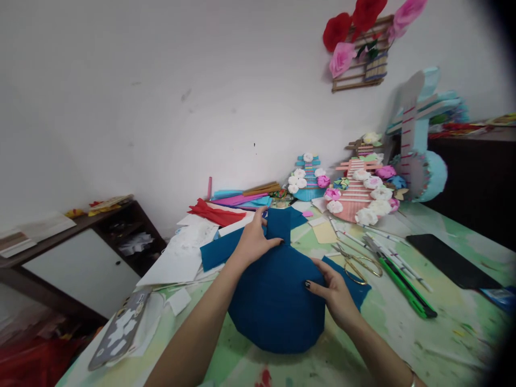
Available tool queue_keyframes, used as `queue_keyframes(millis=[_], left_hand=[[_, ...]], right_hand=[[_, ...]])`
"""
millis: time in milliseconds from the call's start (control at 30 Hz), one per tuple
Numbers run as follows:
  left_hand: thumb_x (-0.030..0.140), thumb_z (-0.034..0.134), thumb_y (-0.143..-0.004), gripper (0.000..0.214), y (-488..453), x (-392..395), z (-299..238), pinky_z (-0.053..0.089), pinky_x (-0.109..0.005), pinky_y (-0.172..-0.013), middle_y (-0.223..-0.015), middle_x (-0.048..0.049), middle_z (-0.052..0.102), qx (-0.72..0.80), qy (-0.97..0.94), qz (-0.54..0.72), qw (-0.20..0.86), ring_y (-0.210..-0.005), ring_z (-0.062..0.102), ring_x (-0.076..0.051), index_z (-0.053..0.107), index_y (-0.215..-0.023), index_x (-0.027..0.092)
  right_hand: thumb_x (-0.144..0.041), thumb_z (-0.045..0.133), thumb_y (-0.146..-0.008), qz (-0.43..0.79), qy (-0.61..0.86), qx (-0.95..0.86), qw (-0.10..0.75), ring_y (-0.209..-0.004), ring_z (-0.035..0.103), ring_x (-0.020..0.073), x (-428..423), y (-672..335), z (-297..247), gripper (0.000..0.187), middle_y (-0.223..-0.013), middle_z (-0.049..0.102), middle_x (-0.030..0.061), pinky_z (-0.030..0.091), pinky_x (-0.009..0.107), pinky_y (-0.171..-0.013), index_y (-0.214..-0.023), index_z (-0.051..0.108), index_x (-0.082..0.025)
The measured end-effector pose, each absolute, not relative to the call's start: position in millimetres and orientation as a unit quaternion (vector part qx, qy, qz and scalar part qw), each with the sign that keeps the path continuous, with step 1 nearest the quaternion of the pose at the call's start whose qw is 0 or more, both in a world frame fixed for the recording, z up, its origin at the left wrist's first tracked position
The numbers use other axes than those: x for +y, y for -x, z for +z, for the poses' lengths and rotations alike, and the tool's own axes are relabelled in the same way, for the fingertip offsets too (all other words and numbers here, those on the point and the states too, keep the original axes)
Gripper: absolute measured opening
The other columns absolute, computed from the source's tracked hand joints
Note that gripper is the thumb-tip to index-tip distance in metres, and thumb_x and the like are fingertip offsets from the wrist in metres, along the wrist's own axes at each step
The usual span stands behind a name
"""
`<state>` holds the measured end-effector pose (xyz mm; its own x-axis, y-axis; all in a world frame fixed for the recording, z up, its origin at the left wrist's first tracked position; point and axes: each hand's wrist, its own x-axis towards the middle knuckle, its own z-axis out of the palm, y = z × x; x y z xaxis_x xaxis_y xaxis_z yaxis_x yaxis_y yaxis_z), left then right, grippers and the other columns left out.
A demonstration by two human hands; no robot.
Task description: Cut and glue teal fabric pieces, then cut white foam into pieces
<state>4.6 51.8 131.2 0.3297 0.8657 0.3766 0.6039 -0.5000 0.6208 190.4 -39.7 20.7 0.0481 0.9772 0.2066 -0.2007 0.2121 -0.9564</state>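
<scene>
Workpiece: blue paper form, rounded body with narrow neck and two side flaps. Lay at centre of paint-stained table, neck toward 12 o'clock (wall side). All clock bearings below taken from that form.

State, left hand: came in from 7 o'clock and was closed on neck at 12 o'clock, thumb on one side, fingers curled over the other. Hid join between neck and left flap.

State, right hand: rested on body edge at 3 o'clock, partly open, thumb and forefinger spread on paper, nails dark. Could not be told whether edge was pinched or only pressed, since lower fingers were hidden behind hand. Covered part of right flap.

Surroundings:
- At 2 o'clock, near: gold-handled scissors, then green tool among thin white sticks; type of tool not made out.
- At 3 o'clock, well apart: black phone, far end lost in dark frame corner.
- At 1 o'clock: stick stands with paper flowers.
- At 11 o'clock: red paper on coloured sheets.
- At 10 o'clock: white sheets, partly under left flap.
- At 8 o'clock: patterned phone case, overhanging table edge.
</scene>
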Motion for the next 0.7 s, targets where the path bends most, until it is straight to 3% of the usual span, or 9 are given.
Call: queue_keyframes(millis=[167, 233, 300, 400, 467, 600, 700], left_hand=[[0.037, 0.082, -0.059, 0.087, -2, 56, 121, 0.046, -0.033, -0.078, -0.110, -0.0091, 0.060, 0.421, -0.795, 0.390, 0.195, -0.089, 0.059, -0.024, 0.042, -0.134, 0.020], [0.042, 0.081, -0.061, 0.076, -2, 60, 117, 0.044, -0.031, -0.072, -0.102, -0.0072, 0.062, 0.436, -0.783, 0.399, 0.193, -0.084, 0.059, -0.022, 0.048, -0.125, 0.019], [0.045, 0.076, -0.067, 0.057, -1, 66, 112, 0.039, -0.026, -0.061, -0.078, -0.0006, 0.060, 0.452, -0.766, 0.412, 0.199, -0.068, 0.055, -0.017, 0.054, -0.112, 0.019], [0.046, 0.065, -0.079, 0.030, 1, 76, 106, 0.026, -0.023, -0.051, -0.052, 0.0075, 0.041, 0.453, -0.739, 0.451, 0.212, -0.050, 0.040, -0.012, 0.056, -0.090, 0.019], [0.044, 0.056, -0.086, 0.026, 4, 81, 102, 0.022, -0.023, -0.050, -0.047, 0.0085, 0.034, 0.450, -0.728, 0.469, 0.219, -0.046, 0.034, -0.010, 0.054, -0.081, 0.019], [0.042, 0.050, -0.089, 0.034, 10, 87, 99, 0.023, -0.023, -0.051, -0.050, 0.0063, 0.037, 0.429, -0.723, 0.484, 0.243, -0.048, 0.036, -0.010, 0.049, -0.065, 0.018], [0.041, 0.050, -0.089, 0.031, 12, 90, 100, 0.033, -0.022, -0.054, -0.057, 0.0030, 0.050, 0.403, -0.717, 0.491, 0.286, -0.056, 0.048, -0.011, 0.058, -0.072, 0.016]], right_hand=[[-0.034, 0.080, -0.065, 0.505, 0.399, -0.486, 0.591, -0.104, 0.064, 0.0301, -42, -193, 19, 0.047, -0.110, 0.070, 0.0085, 0.050, 0.042, -0.089, -0.109, 0.068, -0.022], [-0.032, 0.080, -0.064, 0.508, 0.402, -0.488, 0.586, -0.104, 0.063, 0.0303, -41, -193, 17, 0.047, -0.111, 0.070, 0.0088, 0.050, 0.043, -0.090, -0.108, 0.069, -0.022], [-0.032, 0.081, -0.063, 0.509, 0.403, -0.490, 0.582, -0.105, 0.063, 0.0306, -41, -193, 14, 0.047, -0.111, 0.070, 0.0088, 0.049, 0.043, -0.091, -0.108, 0.069, -0.022], [-0.032, 0.081, -0.063, 0.513, 0.400, -0.497, 0.575, -0.104, 0.063, 0.0305, -40, -192, 11, 0.047, -0.109, 0.071, 0.0082, 0.049, 0.043, -0.090, -0.108, 0.069, -0.022], [-0.032, 0.080, -0.064, 0.516, 0.396, -0.501, 0.571, -0.103, 0.064, 0.0299, -40, -192, 10, 0.046, -0.108, 0.071, 0.0075, 0.050, 0.042, -0.090, -0.108, 0.070, -0.023], [-0.031, 0.079, -0.065, 0.520, 0.395, -0.505, 0.564, -0.102, 0.064, 0.0289, -39, -192, 10, 0.043, -0.108, 0.071, 0.0057, 0.049, 0.041, -0.090, -0.107, 0.071, -0.025], [-0.031, 0.079, -0.066, 0.525, 0.398, -0.502, 0.560, -0.101, 0.064, 0.0284, -39, -193, 8, 0.043, -0.107, 0.072, 0.0047, 0.050, 0.040, -0.088, -0.108, 0.071, -0.026]])
